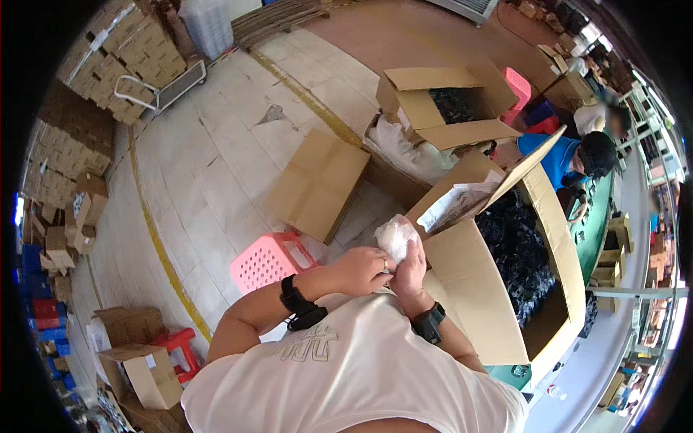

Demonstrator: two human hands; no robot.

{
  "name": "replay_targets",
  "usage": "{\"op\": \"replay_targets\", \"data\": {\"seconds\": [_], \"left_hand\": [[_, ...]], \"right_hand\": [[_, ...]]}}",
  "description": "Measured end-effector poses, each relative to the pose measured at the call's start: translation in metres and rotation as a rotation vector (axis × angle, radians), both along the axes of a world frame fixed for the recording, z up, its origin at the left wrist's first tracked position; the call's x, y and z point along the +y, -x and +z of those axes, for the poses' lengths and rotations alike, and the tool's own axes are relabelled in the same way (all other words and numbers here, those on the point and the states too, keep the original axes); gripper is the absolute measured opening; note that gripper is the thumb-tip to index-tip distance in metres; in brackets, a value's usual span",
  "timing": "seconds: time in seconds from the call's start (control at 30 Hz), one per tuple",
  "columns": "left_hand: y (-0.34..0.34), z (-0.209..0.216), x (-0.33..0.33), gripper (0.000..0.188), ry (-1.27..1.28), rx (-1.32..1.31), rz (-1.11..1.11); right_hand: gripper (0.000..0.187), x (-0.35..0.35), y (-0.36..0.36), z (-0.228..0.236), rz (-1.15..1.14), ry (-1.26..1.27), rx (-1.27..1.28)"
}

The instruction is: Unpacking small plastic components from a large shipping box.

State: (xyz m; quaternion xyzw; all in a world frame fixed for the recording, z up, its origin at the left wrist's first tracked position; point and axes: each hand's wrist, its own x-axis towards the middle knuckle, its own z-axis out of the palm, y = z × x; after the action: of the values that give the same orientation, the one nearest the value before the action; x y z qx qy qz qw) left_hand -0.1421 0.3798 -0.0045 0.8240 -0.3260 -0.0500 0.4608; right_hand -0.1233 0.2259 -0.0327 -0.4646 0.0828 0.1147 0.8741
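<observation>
Head view, landmark: the big open carton (498,289) at the person's right front, flaps up, filled with dark small parts.
Plastic bag: a crumpled clear bag (395,237) held just left of the carton's near corner, against its outer wall, above the person's chest.
Left hand: the left hand (363,269) sits just left of the carton, fingers curled shut around the bag's lower end; a ring shows on one finger and a black wrist device on the forearm.
Right hand: the right hand (409,270) is touching the left, next to the carton wall, fingers pressed together and gripping the bag from the right side; a black watch sits on its wrist.
Pink stool: a pink perforated plastic stool (268,261) stands on the floor well left of the carton, below the hands.
Flat cardboard: a folded brown box (320,182) lies on the floor up and left of the carton.
Second carton: another open box (444,105) stands beyond the carton.
Co-worker: a person in a blue top (559,162) sits just behind the carton's far flap.
</observation>
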Motion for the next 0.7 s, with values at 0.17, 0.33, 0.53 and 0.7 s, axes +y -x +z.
{"op": "replay_targets", "data": {"seconds": [0.17, 0.33, 0.53, 0.7], "left_hand": [[-0.019, 0.018, 0.016, 0.019, -0.032, 0.235, 0.076], [-0.046, 0.012, 0.001, 0.015, -0.056, 0.106, 0.048], [-0.094, 0.010, -0.002, 0.014, -0.123, 0.117, -0.139], [-0.159, 0.019, 0.008, 0.024, 0.005, -0.007, -0.254]], "right_hand": [[0.068, -0.011, -0.010, -0.015, 0.231, -0.224, -0.117], [0.071, -0.029, -0.029, -0.020, 0.324, 0.015, -0.129], [0.055, -0.029, -0.061, -0.017, 0.159, 0.615, -0.329], [0.056, -0.020, -0.102, -0.044, 0.071, 0.165, -0.119]]}}
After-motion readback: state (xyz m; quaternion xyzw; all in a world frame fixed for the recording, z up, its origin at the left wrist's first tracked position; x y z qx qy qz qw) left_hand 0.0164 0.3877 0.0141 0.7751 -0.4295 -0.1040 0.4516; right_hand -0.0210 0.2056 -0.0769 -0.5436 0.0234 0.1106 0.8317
